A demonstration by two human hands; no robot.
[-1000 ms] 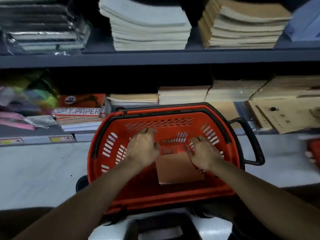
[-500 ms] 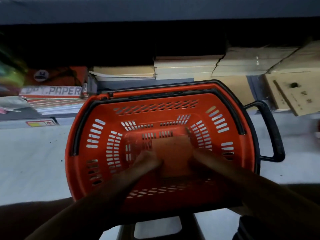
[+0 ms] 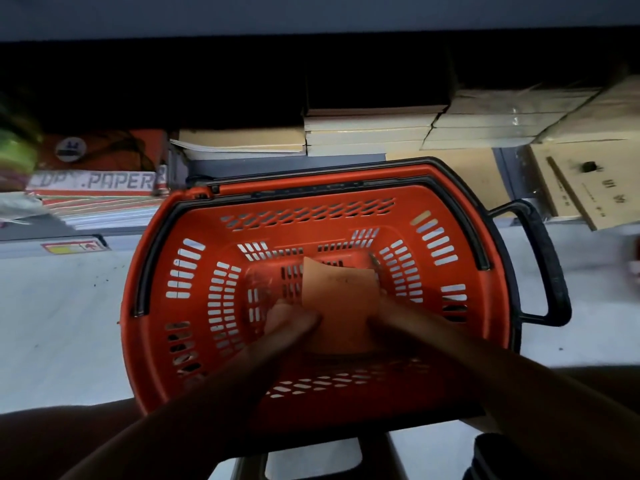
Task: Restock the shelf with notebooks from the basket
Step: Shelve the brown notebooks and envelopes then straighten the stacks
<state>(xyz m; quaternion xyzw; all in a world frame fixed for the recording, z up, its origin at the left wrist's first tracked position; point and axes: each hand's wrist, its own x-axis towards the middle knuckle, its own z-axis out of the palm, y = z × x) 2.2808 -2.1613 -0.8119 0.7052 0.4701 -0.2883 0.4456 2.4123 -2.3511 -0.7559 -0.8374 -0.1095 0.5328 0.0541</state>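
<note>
Lifted since earlier, the notebook point(image 3: 341, 306) is gripped by both hands point(image 3: 346, 323) inside the basket point(image 3: 156, 271), shelf stacks point(image 3: 367, 133) beyond.

Two forearms, bare to the frame's lower edge; no sleeve in view. Left hand point(image 3: 294, 320) and right hand point(image 3: 391, 320): bare, ungloved. Rings or wristbands not discernible in the dim light.

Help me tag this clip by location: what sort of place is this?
Probably a stationery shop or its stockroom. An orange shopping basket sits before a low shelf stacked with brown-covered notebooks and packs marked copy paper, while both hands lift a brown notebook from the basket.
</note>
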